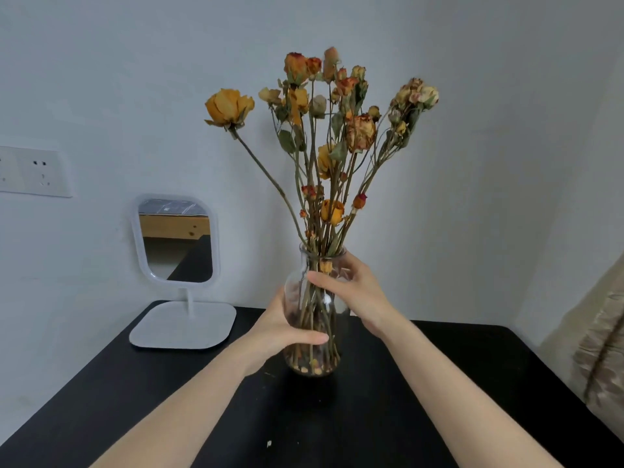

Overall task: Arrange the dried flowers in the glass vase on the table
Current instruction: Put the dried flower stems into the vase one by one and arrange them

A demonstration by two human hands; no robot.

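From the head camera: a white stand mirror (177, 241) sits on the black table (456, 366) to the left, well clear of the action, with a wall socket (33, 172) beyond and patterned fabric (601, 349) at the right edge. The glass vase (314, 363) stands upright mid-table, mouth up. The left hand (280, 332) grips its lower body and the right hand (354, 292) wraps its shoulder. The dried flowers (337, 130) rise in a fan, and one yellow rose (229, 106) leans left.

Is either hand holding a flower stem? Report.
No: left hand and right hand both grip the glass vase; the dried flowers stand in it.
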